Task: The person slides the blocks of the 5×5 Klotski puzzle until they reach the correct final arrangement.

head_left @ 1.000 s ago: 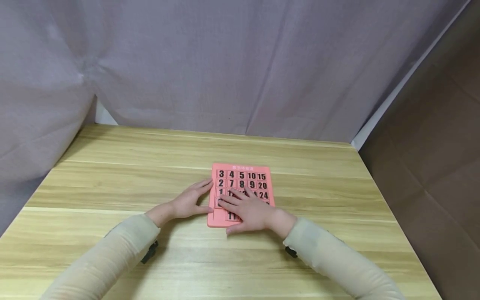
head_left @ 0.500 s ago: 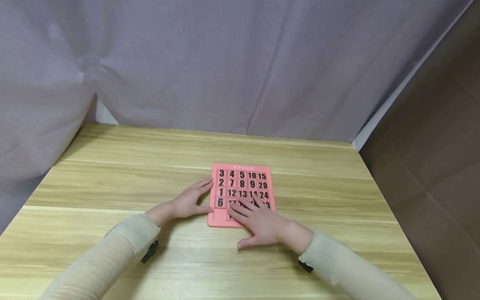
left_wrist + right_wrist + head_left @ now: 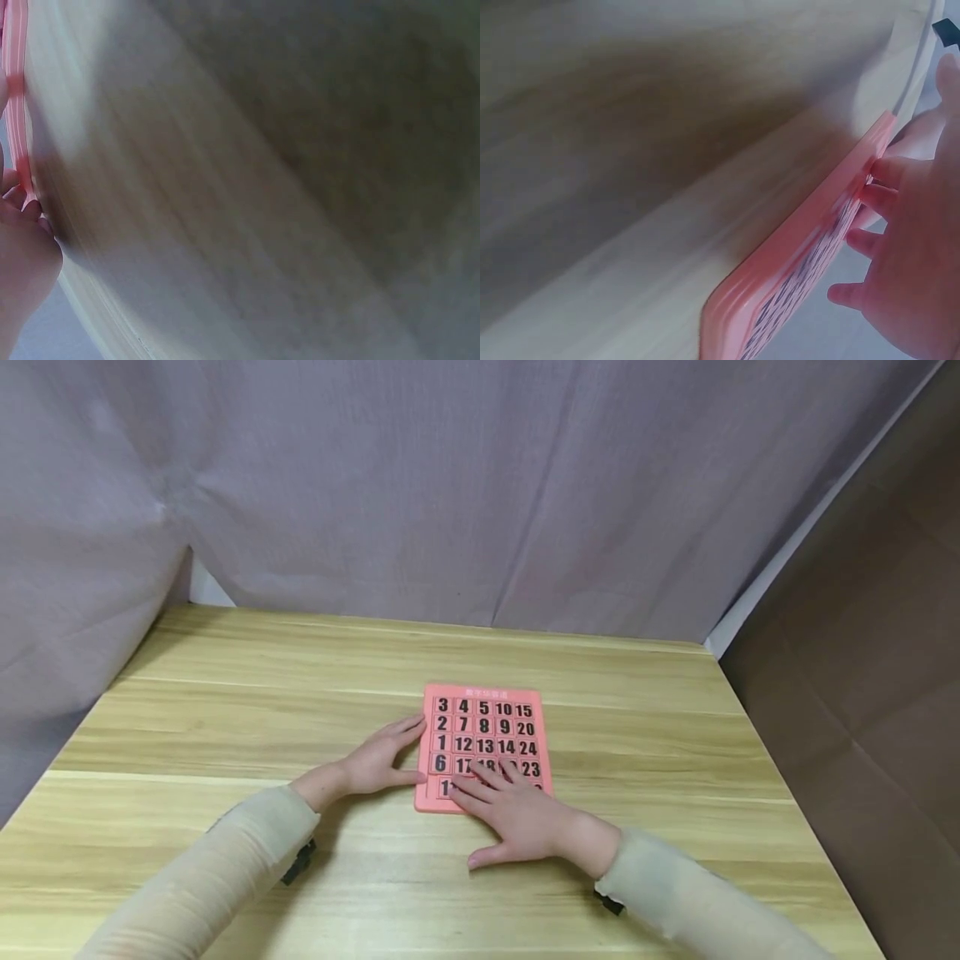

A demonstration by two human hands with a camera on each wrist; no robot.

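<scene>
Right hand [image 3: 517,818] flat, hiding puzzle board [image 3: 483,727] bottom tiles, left hand [image 3: 378,760] seemingly flat, bracing edge

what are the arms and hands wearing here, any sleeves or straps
Both arms are covered to the wrist by long, close-fitting sleeves of thin pale beige fabric: left sleeve, right sleeve. The left hand and right hand are bare, with no gloves, rings or watch showing. A small black piece sticks out under each forearm, near the left cuff and the right cuff, probably wrist-camera mounts.

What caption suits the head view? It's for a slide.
Left hand steadies a pink sliding number puzzle while right hand fingers press its bottom tiles.
</scene>
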